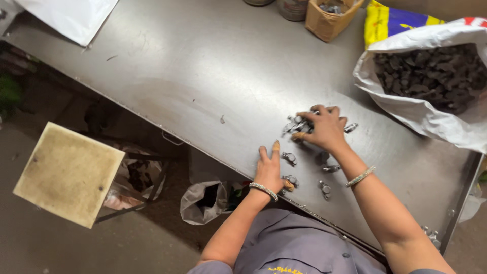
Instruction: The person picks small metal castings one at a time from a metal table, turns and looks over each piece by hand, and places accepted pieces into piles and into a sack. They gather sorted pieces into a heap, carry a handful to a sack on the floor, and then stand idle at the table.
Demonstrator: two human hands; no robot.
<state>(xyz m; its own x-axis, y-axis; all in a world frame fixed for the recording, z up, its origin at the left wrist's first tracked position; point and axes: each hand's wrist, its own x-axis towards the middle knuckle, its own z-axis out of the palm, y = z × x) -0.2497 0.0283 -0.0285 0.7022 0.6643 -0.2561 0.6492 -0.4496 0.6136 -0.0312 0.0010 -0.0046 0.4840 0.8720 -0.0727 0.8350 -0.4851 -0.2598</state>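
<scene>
A little pile of small silvery metal parts (299,124) is being covered by the right hand (324,129), not far from the near edge of the steel tabletop (203,76). The fingers (309,114) are being spread loosely over the pile, curled down onto the pieces; whether any single piece is actually being pinched can't be told from here. A few more of the same loose parts (324,172) are being left scattered just toward the near edge, between the two hands and the person's body.

The left hand (269,170) is being laid flat right at the near edge, fingers straight and close together, nothing being gripped, with one part (289,158) sitting just beside the fingertips and another (291,180) by the thumb. A bangle is being worn on each wrist.

Further out, toward the right edge, an open white sack (421,109) filled with dark pieces (431,76) is being slumped on the tabletop. A small cardboard box (329,20) is being kept at the far edge. Off the tabletop, a square stool (68,175) and a plastic bag (203,200) are sitting on the floor.
</scene>
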